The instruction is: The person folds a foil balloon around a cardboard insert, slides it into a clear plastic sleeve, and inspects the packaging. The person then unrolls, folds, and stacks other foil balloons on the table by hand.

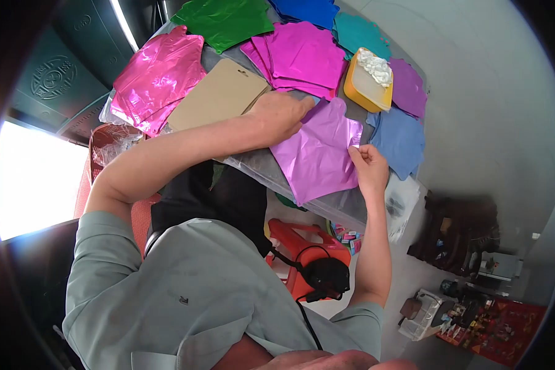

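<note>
A light purple foil sheet (317, 151) lies near the front edge of the grey table (259, 165). My left hand (280, 117) is closed at its upper left edge, beside the tan cardboard (219, 95); what its fingertips grip is partly hidden. The right edge of the sheet is pinched between the thumb and fingers of my right hand (370, 165). Just beyond the sheet stand magenta foil sheets (305, 55) in a flat pile and a yellow tub (367, 86) with white crumpled material (376, 66) on it.
Pink (157, 80), green (225, 21), dark blue (305, 11), teal (359, 35), purple (407, 89) and blue foil piles (399, 140) surround the work spot. A red stool (302, 250) stands below the table. Dark green boxes (61, 74) are at left.
</note>
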A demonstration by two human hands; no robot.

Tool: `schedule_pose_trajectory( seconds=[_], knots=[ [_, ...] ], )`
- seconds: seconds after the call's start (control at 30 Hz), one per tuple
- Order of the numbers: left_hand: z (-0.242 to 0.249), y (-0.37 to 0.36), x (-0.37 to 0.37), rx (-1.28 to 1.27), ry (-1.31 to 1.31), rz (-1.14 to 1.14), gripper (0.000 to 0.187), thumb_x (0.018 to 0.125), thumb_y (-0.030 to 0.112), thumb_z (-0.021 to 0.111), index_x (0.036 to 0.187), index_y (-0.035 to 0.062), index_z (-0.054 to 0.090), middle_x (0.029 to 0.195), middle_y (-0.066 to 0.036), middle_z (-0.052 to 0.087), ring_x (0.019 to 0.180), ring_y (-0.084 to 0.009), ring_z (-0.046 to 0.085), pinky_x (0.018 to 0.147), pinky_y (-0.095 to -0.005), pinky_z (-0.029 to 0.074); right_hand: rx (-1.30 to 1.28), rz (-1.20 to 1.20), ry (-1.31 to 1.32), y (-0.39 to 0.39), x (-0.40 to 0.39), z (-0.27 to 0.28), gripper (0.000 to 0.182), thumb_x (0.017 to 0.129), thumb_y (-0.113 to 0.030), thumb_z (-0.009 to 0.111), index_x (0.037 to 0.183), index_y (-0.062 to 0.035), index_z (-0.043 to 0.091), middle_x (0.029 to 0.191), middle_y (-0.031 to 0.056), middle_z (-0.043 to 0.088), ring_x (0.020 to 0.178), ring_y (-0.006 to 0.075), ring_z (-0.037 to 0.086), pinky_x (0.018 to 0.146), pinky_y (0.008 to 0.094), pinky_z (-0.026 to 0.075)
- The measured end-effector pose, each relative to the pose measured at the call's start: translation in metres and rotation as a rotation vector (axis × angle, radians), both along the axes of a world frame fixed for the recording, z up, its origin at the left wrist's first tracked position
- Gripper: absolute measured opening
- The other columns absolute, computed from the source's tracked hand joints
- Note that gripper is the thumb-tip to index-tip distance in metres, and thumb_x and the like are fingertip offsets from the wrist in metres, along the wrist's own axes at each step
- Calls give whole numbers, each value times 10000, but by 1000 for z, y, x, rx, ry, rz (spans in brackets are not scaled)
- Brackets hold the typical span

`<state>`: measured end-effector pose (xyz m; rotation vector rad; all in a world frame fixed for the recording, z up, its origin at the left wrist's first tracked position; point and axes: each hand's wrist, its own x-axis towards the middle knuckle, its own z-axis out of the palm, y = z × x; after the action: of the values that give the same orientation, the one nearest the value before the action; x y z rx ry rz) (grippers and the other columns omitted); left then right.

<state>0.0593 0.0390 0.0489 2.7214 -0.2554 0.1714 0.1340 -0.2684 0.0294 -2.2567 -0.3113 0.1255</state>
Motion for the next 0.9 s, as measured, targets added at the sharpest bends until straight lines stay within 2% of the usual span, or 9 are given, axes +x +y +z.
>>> schedule_pose_trajectory(
  seconds=[0.07, 0.17, 0.2, 0.27, 0.3, 0.4, 0.7, 0.83, 0.9],
  knots=[
    [5, -1, -5, 90, -68, -16, 795, 868, 381, 873, 1512, 17, 580, 1242, -160, 752, 1194, -359, 725, 978, -467, 588, -68, -12, -40, 4, -2, 3, 226, 1039, -226, 818, 1042, -6, 770, 811, -39, 709, 723, 44, 591, 676, 251, 469],
    [10, -1, -22, 65, -14, -36, 974, 823, 475, 922, 1613, 82, 509, 1503, -177, 624, 1399, -369, 602, 1161, -500, 478, -201, -29, -114, 7, -4, 6, 266, 1019, -263, 829, 1071, -6, 782, 826, -3, 720, 719, 95, 628, 694, 297, 507],
    [6, 1, -27, 65, -11, -37, 974, 823, 475, 922, 1613, 82, 509, 1503, -177, 624, 1399, -369, 602, 1161, -500, 478, -226, -27, -227, 8, -6, 5, 280, 1017, -275, 825, 1096, -10, 788, 841, 17, 722, 732, 140, 651, 710, 329, 522],
    [-6, 9, -38, 161, -21, -118, 1056, 793, 509, 936, 1648, 90, 480, 1581, -197, 553, 1483, -393, 522, 1241, -526, 404, -277, -17, -454, 11, -9, 4, 314, 1012, -301, 818, 1147, -18, 800, 871, 59, 726, 758, 228, 696, 740, 393, 554],
    [-11, 11, -41, 208, -26, -156, 1097, 778, 527, 943, 1665, 94, 465, 1620, -207, 517, 1525, -405, 482, 1282, -538, 367, -278, -12, -450, 12, -11, 5, 314, 1012, -301, 818, 1147, -18, 800, 871, 59, 726, 758, 228, 696, 740, 393, 554],
    [-12, 13, -46, 170, -3, -172, 1095, 768, 540, 947, 1654, 93, 484, 1630, -219, 508, 1541, -414, 464, 1305, -548, 337, -433, 1, -473, 16, -21, 12, 343, 1026, -321, 795, 1221, -38, 804, 920, 100, 718, 856, 312, 723, 795, 445, 568],
    [-14, 15, -46, 114, -16, -185, 1041, 775, 545, 938, 1613, 71, 545, 1637, -220, 513, 1534, -403, 473, 1311, -528, 341, -537, 34, -504, 32, -23, 40, 273, 1050, -266, 765, 1230, -64, 801, 989, 127, 731, 919, 313, 734, 828, 441, 570],
    [-10, 13, -52, 117, -66, -162, 918, 822, 491, 917, 1562, 62, 583, 1605, -219, 540, 1505, -404, 494, 1297, -509, 368, -379, 279, -618, 80, -3, 58, 235, 1049, -201, 749, 1231, -57, 789, 1047, 132, 740, 973, 322, 737, 860, 454, 570],
    [-1, 10, -57, 73, -108, -171, 850, 847, 458, 901, 1534, 58, 599, 1571, -211, 566, 1481, -398, 514, 1274, -510, 392, -318, 509, -784, 111, 16, 57, 244, 1030, -167, 755, 1245, -54, 774, 1129, 142, 750, 1051, 344, 726, 913, 466, 570]
  ],
)
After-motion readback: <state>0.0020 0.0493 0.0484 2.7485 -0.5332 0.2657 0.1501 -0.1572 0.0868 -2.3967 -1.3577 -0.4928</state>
